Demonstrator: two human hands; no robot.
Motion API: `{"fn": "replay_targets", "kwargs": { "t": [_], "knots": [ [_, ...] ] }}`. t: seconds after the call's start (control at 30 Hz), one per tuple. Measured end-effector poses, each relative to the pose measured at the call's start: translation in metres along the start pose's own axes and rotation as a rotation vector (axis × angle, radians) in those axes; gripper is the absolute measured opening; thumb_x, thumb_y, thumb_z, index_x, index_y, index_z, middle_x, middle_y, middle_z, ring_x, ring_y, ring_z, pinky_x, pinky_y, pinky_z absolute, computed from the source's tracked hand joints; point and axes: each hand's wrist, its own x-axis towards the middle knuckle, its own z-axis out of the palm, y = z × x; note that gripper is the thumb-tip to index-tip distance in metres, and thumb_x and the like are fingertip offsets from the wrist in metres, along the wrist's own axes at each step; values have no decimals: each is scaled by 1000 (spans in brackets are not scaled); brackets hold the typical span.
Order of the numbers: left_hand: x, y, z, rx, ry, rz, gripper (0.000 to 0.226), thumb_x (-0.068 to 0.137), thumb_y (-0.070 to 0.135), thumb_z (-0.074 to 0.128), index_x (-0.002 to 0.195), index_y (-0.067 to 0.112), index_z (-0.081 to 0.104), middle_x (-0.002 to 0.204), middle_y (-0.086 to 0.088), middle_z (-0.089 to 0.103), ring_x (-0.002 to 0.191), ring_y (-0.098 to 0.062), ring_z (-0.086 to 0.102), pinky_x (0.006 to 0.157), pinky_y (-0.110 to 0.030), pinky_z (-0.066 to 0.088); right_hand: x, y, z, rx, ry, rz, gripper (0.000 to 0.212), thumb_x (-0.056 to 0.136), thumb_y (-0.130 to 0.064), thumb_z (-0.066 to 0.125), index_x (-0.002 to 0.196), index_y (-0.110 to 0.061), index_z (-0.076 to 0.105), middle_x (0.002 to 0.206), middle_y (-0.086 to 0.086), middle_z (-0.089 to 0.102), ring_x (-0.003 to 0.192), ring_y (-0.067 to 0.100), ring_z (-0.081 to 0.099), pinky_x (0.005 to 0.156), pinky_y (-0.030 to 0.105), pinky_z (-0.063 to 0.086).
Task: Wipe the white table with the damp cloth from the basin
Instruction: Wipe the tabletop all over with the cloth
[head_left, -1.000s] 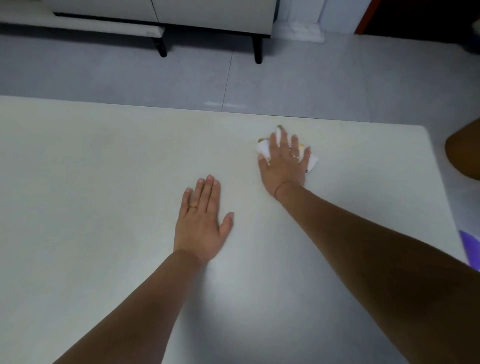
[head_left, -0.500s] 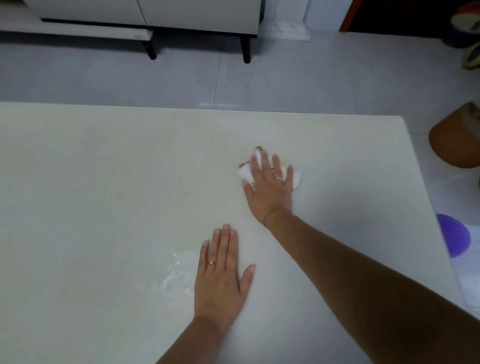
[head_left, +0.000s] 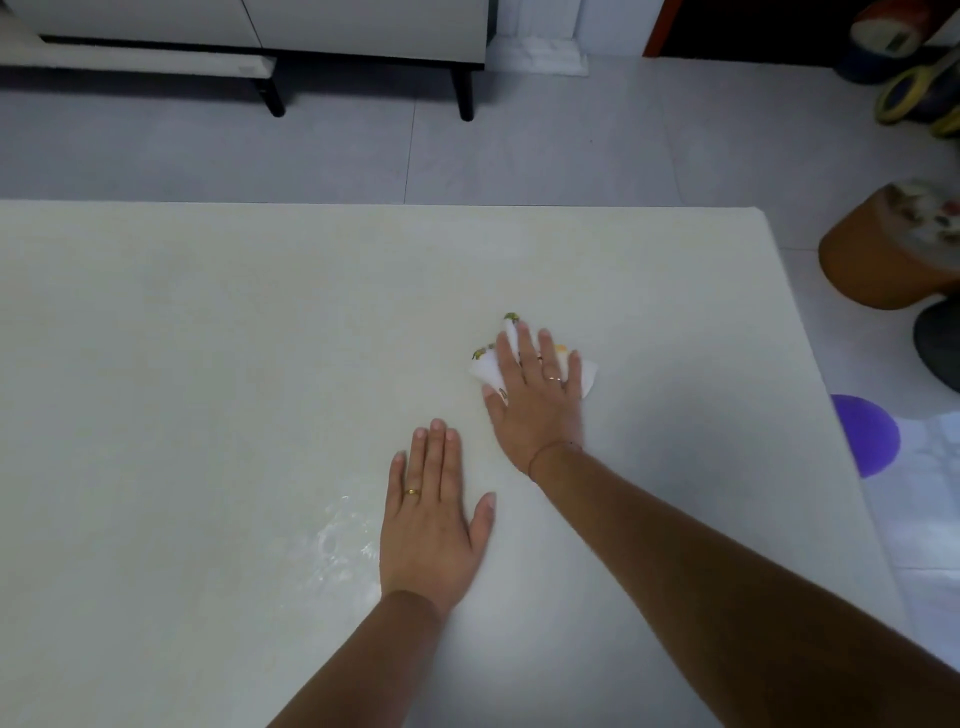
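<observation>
My right hand (head_left: 535, 400) presses flat on the cloth (head_left: 584, 376), fingers spread; my left hand (head_left: 428, 525) lies open on the table (head_left: 208, 364) just behind it.

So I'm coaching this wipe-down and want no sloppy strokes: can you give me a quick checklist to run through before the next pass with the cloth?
1. Cloth under the wiping hand: ok. The right hand lies flat on the cloth, fingers spread.
2. Cloth touching the table: ok, it lies on the surface.
3. Bracing hand clear of the cloth: ok. The left hand rests palm down, nearer the person and apart from the cloth.
4. Wet patch dealt with: not ok. It still glistens just left of the left hand.
5. Path free of objects: ok in the visible part of the tabletop.
6. Cloth damp enough: cannot tell.
</observation>
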Motion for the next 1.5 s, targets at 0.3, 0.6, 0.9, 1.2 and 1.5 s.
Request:
{"fn": "replay_targets", "kwargs": {
  "t": [0.3,0.6,0.9,1.2,1.5],
  "knots": [
    [-2,2,-1,-28,35,-34,73,93,50,18,151,7,8,160,-9,5,147,-22,-4,119,-39,-2,-17,58,-4,42,21,289,60,98,-42,26,151,-22,6,160,0,0,146,23,3,115,49,0],
    [-79,17,11,-74,20,-17,72,94,47,31,151,6,17,159,-10,16,147,-22,9,118,-41,8,-75,26,0,-43,-42,-189,62,94,-47,17,150,-22,15,160,0,6,146,25,8,115,49,2],
    [-84,15,21,-91,45,-7,72,93,50,31,148,3,26,158,-10,22,146,-25,19,116,-43,18,-86,28,0,47,-40,298,61,97,-46,19,151,-22,1,160,3,-2,146,27,2,115,51,1],
    [-83,16,17,-100,107,-2,68,97,48,21,144,0,34,155,-12,28,143,-25,24,115,-41,17,-133,40,-9,-47,-62,-123,58,92,-44,27,143,-18,39,153,3,32,137,28,36,111,51,26],
    [-119,8,22,-103,103,55,68,95,49,28,142,0,37,153,-13,31,142,-26,26,114,-41,20,-133,48,-1,82,-43,425,58,98,-45,15,150,-26,-1,160,-2,-5,146,20,-2,117,46,0]
  ]
}}
